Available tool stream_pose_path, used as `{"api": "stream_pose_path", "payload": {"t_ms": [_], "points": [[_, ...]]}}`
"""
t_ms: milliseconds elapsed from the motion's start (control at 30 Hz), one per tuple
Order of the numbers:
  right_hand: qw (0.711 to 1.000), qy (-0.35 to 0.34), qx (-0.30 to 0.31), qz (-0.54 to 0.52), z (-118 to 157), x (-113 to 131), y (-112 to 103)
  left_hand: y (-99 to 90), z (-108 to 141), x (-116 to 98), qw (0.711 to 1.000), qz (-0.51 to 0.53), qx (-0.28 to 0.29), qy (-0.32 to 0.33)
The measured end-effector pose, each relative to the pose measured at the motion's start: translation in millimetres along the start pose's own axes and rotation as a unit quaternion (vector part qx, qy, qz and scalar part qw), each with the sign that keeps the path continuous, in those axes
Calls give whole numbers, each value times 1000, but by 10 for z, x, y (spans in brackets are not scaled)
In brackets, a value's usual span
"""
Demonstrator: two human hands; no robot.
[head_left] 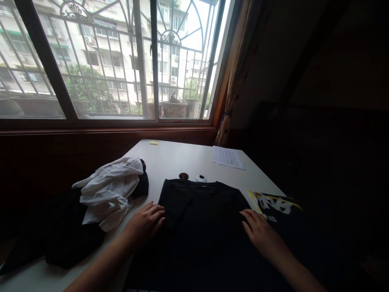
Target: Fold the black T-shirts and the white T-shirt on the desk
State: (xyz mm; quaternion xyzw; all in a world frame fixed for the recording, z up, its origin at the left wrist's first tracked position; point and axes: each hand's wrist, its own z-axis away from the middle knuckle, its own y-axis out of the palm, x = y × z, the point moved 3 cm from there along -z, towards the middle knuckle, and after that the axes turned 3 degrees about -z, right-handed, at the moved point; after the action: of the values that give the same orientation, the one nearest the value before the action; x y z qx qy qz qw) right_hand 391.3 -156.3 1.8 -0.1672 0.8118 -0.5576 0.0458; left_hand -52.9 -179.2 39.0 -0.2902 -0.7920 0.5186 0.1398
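Observation:
A black T-shirt (206, 227) lies spread on the white table, its neckline toward the window. At its left sleeve edge rests my left hand (147, 219), fingers stretched out over the cloth. My right hand (259, 233) lies on the shirt's right edge, also with fingers extended. Neither hand appears to grip the fabric. The shirt's lower part fades into shadow near me. Just beyond the collar are a round brown object (183, 176) and a white ring-shaped object with a dark centre (201, 178).
A heap of white cloth (111, 188) and dark clothing (73, 231) lies on the left. To the right is a dark item with yellow and white print (275, 202). Papers (228, 157) and a yellow note (154, 142) lie on the table (179, 156) near the window.

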Motion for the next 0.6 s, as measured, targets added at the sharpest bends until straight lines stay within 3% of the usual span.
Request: {"api": "stream_pose_path", "payload": {"t_ms": [200, 600], "points": [[999, 18, 0, 32, -50, 100, 82, 12, 5, 46, 1000, -21, -7, -7], [999, 30, 19, 32, -572, 33, 292, 195, -89, 331, 998, -61, -25, -8]]}}
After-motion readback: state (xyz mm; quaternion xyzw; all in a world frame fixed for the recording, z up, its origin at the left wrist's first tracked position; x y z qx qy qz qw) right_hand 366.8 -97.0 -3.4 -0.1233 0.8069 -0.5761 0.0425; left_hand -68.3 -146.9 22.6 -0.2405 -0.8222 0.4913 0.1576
